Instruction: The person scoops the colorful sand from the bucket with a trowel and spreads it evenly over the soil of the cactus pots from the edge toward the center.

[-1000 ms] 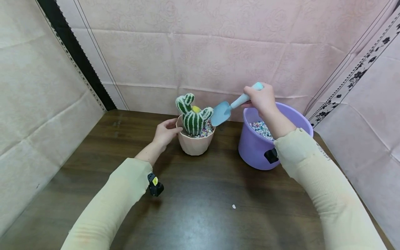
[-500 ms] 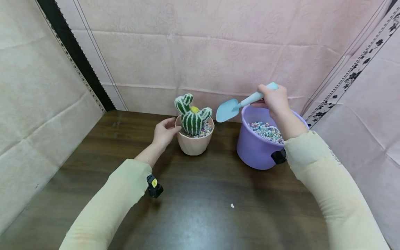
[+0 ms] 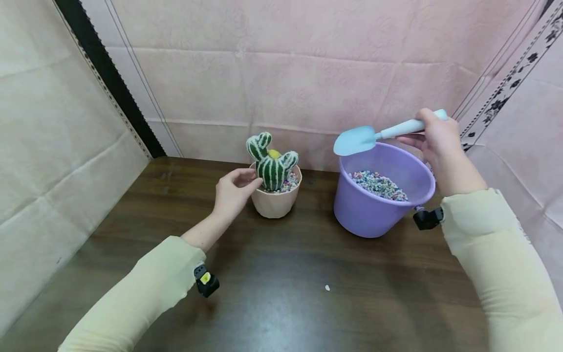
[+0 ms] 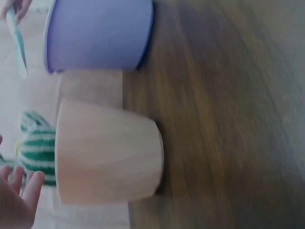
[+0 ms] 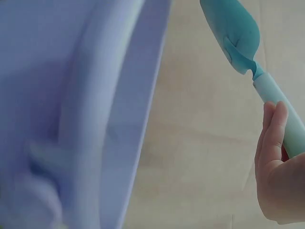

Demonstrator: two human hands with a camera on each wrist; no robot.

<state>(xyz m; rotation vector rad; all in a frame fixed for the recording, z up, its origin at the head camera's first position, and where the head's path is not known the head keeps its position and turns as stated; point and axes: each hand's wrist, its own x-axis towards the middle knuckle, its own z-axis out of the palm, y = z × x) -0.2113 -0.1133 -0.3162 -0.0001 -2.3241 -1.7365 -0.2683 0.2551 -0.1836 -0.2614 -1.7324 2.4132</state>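
In the head view my right hand [image 3: 443, 139] grips the handle of a light-blue garden trowel [image 3: 355, 141]. Its blade hangs level above the far-left rim of a purple bucket [image 3: 367, 208], which holds small multicoloured pebbles [image 3: 379, 185]. The right wrist view shows the fingers along the trowel's handle [image 5: 279, 95]. My left hand [image 3: 233, 193] is beside a pale pink pot [image 3: 274, 203], with loosely bent fingers at its left rim. A striped green cactus [image 3: 271, 172] with a yellow flower stands in the pot among similar pebbles. The left wrist view shows the left fingers [image 4: 31, 188] apart from the pot.
A dark wooden table [image 3: 281, 274] lies under everything. One small white chip [image 3: 327, 288] lies on it near the middle. Pale patterned cloth [image 3: 281, 83] hangs behind the table and at both sides.
The trowel and my right hand have moved right, from beside the cactus to above the bucket, and the blade has levelled. My left hand has shifted slightly at the pot's rim.
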